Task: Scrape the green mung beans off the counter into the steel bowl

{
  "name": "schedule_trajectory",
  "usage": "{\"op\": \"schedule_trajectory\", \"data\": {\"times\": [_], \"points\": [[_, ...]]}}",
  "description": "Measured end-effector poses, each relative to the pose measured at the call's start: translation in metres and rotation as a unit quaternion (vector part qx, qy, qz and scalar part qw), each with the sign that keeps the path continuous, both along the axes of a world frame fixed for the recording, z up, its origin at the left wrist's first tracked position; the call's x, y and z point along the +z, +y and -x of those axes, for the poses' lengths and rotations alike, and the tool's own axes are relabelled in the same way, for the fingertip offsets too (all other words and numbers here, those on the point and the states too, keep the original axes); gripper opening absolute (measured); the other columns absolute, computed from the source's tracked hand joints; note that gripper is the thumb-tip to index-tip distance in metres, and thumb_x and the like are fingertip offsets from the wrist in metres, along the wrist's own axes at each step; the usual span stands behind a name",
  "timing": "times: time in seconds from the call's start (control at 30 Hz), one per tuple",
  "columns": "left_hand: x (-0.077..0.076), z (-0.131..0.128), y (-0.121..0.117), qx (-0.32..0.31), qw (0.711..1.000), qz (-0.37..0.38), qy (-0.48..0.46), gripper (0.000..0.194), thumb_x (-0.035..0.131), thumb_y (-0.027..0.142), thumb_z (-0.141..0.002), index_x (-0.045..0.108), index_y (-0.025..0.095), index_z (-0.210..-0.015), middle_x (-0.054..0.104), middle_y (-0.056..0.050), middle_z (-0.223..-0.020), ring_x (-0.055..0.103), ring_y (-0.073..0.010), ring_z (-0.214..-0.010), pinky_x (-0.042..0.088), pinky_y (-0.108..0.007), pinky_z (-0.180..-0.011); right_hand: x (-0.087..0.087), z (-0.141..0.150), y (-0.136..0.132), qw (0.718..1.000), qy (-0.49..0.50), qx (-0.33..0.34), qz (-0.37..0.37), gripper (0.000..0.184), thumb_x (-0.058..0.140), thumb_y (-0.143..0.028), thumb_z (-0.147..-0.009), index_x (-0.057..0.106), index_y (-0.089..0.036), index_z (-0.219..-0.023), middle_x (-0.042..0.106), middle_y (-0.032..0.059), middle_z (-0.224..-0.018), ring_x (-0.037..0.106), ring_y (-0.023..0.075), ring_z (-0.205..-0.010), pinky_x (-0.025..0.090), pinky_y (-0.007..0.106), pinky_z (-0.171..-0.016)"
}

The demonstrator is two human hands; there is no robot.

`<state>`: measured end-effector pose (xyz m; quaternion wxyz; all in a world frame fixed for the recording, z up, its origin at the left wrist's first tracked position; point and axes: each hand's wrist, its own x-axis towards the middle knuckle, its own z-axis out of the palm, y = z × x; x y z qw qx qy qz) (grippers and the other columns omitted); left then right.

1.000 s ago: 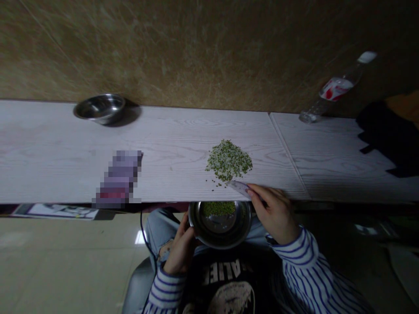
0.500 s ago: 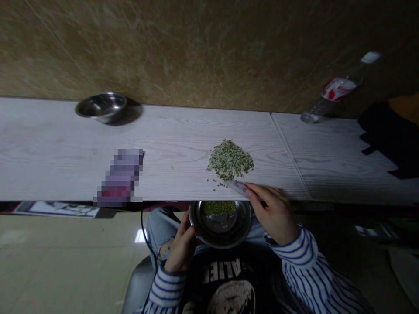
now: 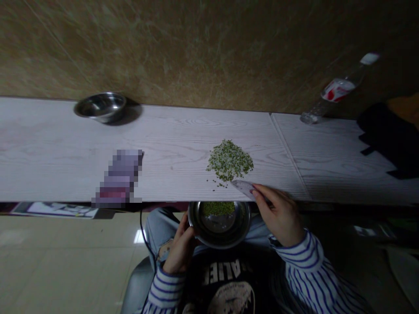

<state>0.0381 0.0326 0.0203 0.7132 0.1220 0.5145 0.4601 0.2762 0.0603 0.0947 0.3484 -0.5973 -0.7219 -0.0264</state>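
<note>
My left hand [image 3: 180, 247] is closed on the left rim of a metal bowl [image 3: 218, 239], held in my lap just below the table edge. Green beans [image 3: 218, 208], which look like mung beans, lie along the bowl's far side, with a few white grains near its middle. Between the thumb and fingers of my right hand [image 3: 278, 210] is a thin, pale, pointed flat piece [image 3: 244, 187]; I cannot tell its material. Its tip is at the near edge of a spread pile of green beans and white grains [image 3: 231, 160] on the table. Several loose beans lie left of the tip.
A second metal bowl [image 3: 101, 109] stands by the wall at back left. A pixelated rectangular item [image 3: 119, 176] lies at the front left of the white table [image 3: 173, 144]. At the right are a clear bottle [image 3: 338, 89] and a dark bag-like item [image 3: 389, 135].
My right hand has moved slightly right with the flat piece, whose tip has drawn back a little from the pile's near edge. My left hand and the bowl look nearly unchanged.
</note>
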Motion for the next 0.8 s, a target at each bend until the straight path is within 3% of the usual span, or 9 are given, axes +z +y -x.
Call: {"op": "schedule_trajectory", "data": {"times": [0.2,0.8], "points": [[-0.003,0.002,-0.001,-0.004,1.000,0.002,0.000,0.053,0.069,0.016,-0.064,0.063,0.025,-0.116,0.064,0.003,-0.080,0.056,-0.0150,-0.068,0.054,-0.030,-0.068,0.002,0.010,0.002,1.000,0.006,0.017,0.009,0.020,0.053,-0.020,-0.092,0.070,-0.020,-0.101,0.077,0.0071,-0.091,0.072,0.0210,-0.079,0.056,0.035,-0.074],[-0.002,0.012,-0.003,0.012,1.000,-0.011,0.002,0.065,0.068,0.016,-0.067,0.057,0.025,-0.131,0.069,-0.006,-0.108,0.061,-0.0196,-0.081,0.053,-0.033,-0.070,0.001,0.031,0.024,0.999,-0.008,0.037,0.014,0.022,0.052,-0.019,-0.092,0.071,-0.019,-0.103,0.077,0.0089,-0.094,0.072,0.0210,-0.081,0.055,0.034,-0.075]]}}
